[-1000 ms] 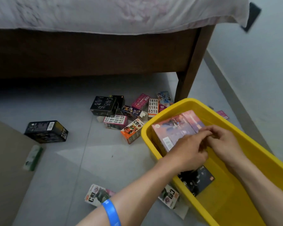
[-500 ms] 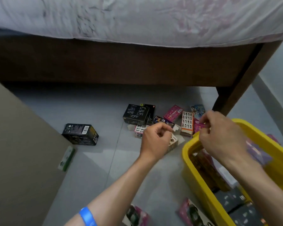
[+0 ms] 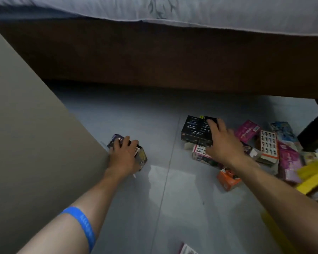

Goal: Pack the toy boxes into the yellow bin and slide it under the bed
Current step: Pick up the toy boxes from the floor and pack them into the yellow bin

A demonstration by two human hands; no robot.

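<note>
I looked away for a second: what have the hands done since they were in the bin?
Both hands left the yellow bin and reached out to the floor. The left hand now grips the lone black box by the left; the right hand rests on the black box at the pile's far edge. The boxes on the floor lie as before.

On the grey floor [image 3: 154, 208] before the bed [image 3: 173, 57], the left hand [image 3: 124, 157] grips a dark toy box [image 3: 142, 158] beside a beige panel [image 3: 26, 134]. The right hand [image 3: 223, 142] rests on a black box [image 3: 195, 128], fingers spread, apparently closing on it. Pink, white and orange boxes [image 3: 228, 178] lie heaped beside it; the blurred yellow bin [image 3: 312, 177] edges the right.
</note>
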